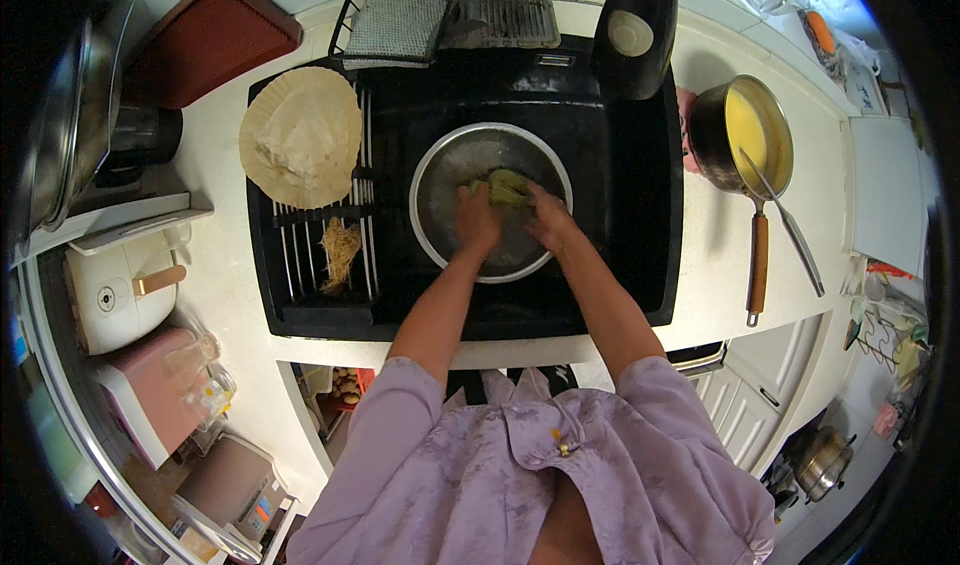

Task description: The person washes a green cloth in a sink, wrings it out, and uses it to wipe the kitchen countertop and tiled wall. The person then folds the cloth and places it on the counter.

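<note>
A round metal basin (pixel 567 177) stands in the black sink (pixel 630 265), and both my hands reach down into it. Between them is a wet green cloth or sponge (pixel 510 188). My left hand (pixel 478 220) has its fingertips at the green thing's left end, and my right hand (pixel 550 216) holds its right end. The fingertips are partly hidden. A pale fluted paper-like round (pixel 300 137) lies over the metal rack (pixel 292 265) at the sink's left, with a tan fibrous scrubber (pixel 341 253) below it.
On the right counter stands a saucepan (pixel 709 141) of yellow liquid with a metal utensil (pixel 799 242) in it. A black faucet (pixel 634 47) rises behind the sink. A wire basket (pixel 349 24) with a grey mesh cloth (pixel 397 23) sits at the back. A white rice cooker (pixel 112 295) is left.
</note>
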### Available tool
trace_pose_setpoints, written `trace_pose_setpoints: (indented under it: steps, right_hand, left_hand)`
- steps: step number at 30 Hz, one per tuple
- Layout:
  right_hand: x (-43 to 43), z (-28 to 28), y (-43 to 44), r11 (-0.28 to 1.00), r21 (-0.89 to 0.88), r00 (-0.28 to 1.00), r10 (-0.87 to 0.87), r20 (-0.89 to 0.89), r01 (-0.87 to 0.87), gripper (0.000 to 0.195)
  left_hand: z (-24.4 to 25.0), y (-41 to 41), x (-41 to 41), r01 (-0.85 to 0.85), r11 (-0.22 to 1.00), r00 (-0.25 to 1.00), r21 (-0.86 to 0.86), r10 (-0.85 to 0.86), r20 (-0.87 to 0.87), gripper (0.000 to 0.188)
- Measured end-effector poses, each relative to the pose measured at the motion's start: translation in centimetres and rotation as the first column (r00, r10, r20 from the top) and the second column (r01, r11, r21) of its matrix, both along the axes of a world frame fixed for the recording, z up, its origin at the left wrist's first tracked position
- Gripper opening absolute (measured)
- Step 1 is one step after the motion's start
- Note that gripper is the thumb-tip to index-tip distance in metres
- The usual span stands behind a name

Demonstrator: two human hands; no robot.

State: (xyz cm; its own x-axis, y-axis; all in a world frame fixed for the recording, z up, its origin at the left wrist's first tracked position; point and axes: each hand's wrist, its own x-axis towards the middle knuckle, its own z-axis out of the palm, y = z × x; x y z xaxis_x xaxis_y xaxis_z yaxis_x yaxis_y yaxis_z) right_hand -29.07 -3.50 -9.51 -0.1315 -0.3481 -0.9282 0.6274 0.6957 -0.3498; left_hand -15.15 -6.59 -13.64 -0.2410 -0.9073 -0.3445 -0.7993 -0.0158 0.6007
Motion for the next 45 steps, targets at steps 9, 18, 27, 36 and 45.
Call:
trace_pose_setpoints:
  steps: [9, 18, 27, 36, 45]
  right_hand:
    - [1.4, -0.9, -0.2, 0.931, -0.296, 0.93, -0.102, 0.352, 0.214, 0.063]
    - [3.4, 4.4, -1.1, 0.984, -0.091, 0.976, -0.138, 0.167, 0.154, 0.055]
    - [3.7, -3.7, 0.7, 0.959, -0.224, 0.966, -0.124, 0.227, 0.176, 0.054]
    - [0.8, -0.2, -0.3, 0.99, 0.05, 0.973, 0.137, -0.187, -0.13, 0.083]
    - [0.3, -0.7, -1.2, 0.94, -0.175, 0.841, -0.165, 0.515, 0.292, 0.073]
  left_hand:
    - [13.6, 2.2, -2.7, 0.28, 0.957, 0.933, -0.075, -0.29, -0.216, 0.024]
    - [6.8, -0.6, -1.4, -0.056, 0.998, 0.95, -0.029, 0.044, -0.31, 0.022]
    - [6.1, -1.8, -1.9, -0.019, 1.0, 0.991, 0.012, 0.021, -0.136, 0.027]
    - [0.2, -1.3, 0.7, -0.205, 0.971, 0.974, -0.126, 0.215, 0.071, 0.042]
    - [11.7, 2.7, -3.0, 0.259, 0.965, 0.939, 0.05, -0.239, -0.246, 0.037]
